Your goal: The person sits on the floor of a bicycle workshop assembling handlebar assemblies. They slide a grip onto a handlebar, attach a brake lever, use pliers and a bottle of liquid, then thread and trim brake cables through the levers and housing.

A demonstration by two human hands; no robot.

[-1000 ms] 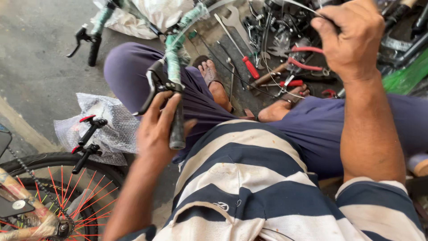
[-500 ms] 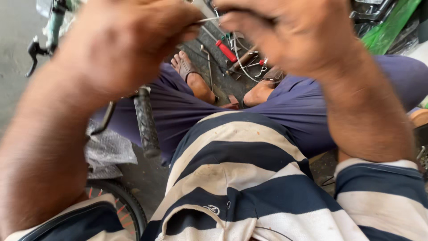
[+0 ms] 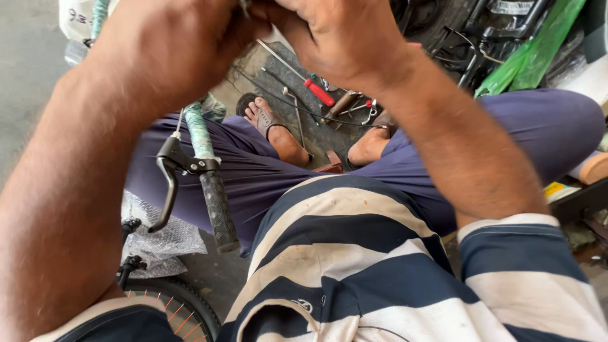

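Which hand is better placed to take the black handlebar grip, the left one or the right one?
Probably the left. The left hand is raised directly above the black handlebar grip and brake lever, on the same side. The right hand is over the tools on the ground and would have to cross over.

Navy-white striped shirt (image 3: 354,253), purple trousers (image 3: 253,171)

Red-handled screwdriver (image 3: 318,92); black handlebar grip (image 3: 218,209); spoked wheel (image 3: 174,310)
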